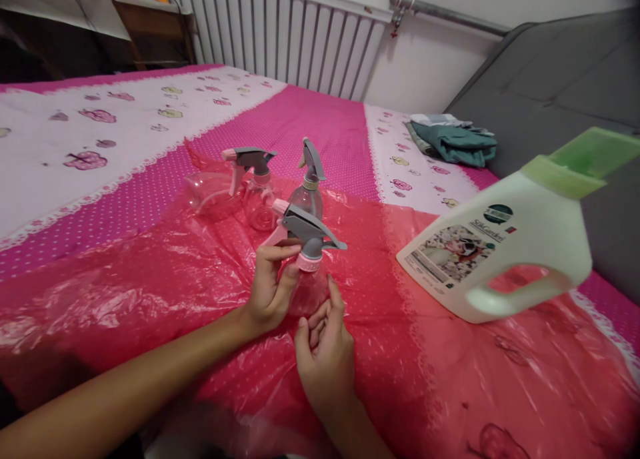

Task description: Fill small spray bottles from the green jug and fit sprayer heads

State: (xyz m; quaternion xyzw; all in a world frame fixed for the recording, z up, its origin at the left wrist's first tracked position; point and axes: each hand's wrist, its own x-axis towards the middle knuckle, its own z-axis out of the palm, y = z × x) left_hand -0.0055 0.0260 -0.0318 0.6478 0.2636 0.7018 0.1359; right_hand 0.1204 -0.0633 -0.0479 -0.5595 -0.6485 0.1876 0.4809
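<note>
A clear spray bottle with a grey and pink trigger head (pixel 309 235) stands upright, slightly tilted, between my hands. My left hand (pixel 270 289) is closed on it, thumb and index finger at the pink collar. Around the lower right side of the bottle my right hand (pixel 325 352) curls, its fingertips against the clear body. Just behind is another clear spray bottle (pixel 306 199) with a grey head and a yellowish collar. To its left stands a pink-and-grey-headed spray bottle (pixel 260 209), with a clear pinkish container (pixel 207 192) beside it.
On the right, a large pale-green detergent jug (pixel 500 245) with a green cap leans on the red plastic sheet (pixel 150 299) over the bed. Folded clothes (pixel 453 139) lie near the grey headboard (pixel 560 79). A white radiator (pixel 280 35) lines the wall.
</note>
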